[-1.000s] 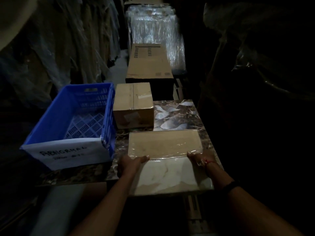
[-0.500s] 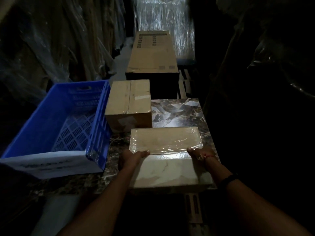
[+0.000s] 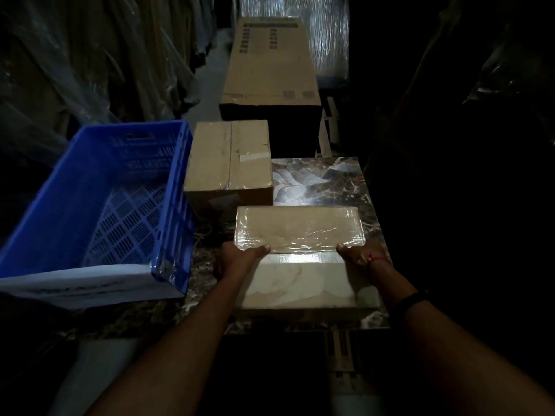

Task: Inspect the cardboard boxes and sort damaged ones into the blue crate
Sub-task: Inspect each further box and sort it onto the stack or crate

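Inspection step: left hand [image 3: 240, 261] and right hand [image 3: 359, 256] grip the film-wrapped cardboard box [image 3: 297, 228] at 6 o'clock on the tabletop [image 3: 327, 181]; damage, indiscernible in dim light, would call for transfer to the blue crate [image 3: 60, 205] at 9 o'clock.

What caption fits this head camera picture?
Left hand and right hand grip a plastic-wrapped box at a marble table, beside a blue crate and a taped cardboard box.

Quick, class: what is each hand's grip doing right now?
Left hand: holds the wrapped box at its left end.
Right hand: holds the same wrapped box at its right end.
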`<state>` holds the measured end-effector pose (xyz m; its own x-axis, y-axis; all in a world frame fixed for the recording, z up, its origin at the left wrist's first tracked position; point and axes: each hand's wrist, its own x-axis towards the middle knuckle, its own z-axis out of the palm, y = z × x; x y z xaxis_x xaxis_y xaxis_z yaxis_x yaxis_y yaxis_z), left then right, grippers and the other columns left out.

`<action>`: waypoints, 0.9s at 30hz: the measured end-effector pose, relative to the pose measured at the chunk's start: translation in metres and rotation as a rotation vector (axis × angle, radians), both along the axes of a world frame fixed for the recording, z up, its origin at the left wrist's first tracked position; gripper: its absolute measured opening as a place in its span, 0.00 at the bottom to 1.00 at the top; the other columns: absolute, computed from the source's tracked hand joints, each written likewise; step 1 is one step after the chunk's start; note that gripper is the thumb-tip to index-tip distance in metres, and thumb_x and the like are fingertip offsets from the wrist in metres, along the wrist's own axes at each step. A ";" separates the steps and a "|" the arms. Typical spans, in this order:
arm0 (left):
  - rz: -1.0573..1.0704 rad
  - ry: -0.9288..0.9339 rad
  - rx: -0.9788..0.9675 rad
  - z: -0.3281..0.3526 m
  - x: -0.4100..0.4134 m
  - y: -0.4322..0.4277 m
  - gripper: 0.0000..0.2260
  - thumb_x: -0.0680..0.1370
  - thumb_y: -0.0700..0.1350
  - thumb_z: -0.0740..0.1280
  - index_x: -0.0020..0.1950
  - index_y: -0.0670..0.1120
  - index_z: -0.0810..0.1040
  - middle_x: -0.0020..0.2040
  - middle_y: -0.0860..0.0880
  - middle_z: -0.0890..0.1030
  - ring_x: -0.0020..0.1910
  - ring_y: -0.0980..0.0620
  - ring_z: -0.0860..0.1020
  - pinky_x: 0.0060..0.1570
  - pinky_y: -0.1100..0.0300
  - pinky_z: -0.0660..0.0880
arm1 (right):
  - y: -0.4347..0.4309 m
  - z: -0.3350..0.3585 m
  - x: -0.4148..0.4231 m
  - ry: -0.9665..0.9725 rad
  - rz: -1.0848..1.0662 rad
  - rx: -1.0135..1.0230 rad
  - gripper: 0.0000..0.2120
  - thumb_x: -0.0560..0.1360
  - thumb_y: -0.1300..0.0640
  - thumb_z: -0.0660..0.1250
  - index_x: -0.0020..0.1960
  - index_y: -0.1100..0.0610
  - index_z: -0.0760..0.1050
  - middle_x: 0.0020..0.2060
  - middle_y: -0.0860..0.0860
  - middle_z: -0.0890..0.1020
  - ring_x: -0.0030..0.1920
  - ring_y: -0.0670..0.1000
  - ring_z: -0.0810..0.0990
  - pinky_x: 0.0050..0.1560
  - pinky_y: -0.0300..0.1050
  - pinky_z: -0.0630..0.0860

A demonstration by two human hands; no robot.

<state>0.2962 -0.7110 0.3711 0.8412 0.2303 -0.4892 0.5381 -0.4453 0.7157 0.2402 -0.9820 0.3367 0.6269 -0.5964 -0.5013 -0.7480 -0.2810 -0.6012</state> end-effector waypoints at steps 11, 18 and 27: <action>-0.239 -0.151 0.100 0.000 0.003 0.001 0.56 0.56 0.61 0.81 0.76 0.45 0.60 0.73 0.40 0.67 0.71 0.41 0.67 0.68 0.43 0.68 | -0.004 -0.023 0.004 -0.085 0.042 -0.161 0.53 0.49 0.27 0.69 0.65 0.58 0.71 0.57 0.59 0.81 0.56 0.58 0.81 0.55 0.53 0.79; -1.246 -0.100 0.592 0.048 0.031 -0.027 0.64 0.58 0.58 0.82 0.79 0.57 0.39 0.78 0.47 0.31 0.75 0.38 0.31 0.69 0.26 0.47 | 0.072 0.067 0.035 0.065 0.869 -0.324 0.59 0.57 0.45 0.82 0.78 0.54 0.52 0.77 0.63 0.47 0.77 0.63 0.47 0.74 0.58 0.57; -1.362 -0.114 0.910 0.038 0.021 -0.034 0.69 0.55 0.63 0.81 0.78 0.54 0.32 0.78 0.44 0.32 0.76 0.34 0.35 0.67 0.25 0.52 | 0.088 0.044 0.044 0.197 1.058 -0.494 0.50 0.71 0.60 0.73 0.79 0.50 0.42 0.77 0.59 0.40 0.77 0.61 0.40 0.72 0.66 0.51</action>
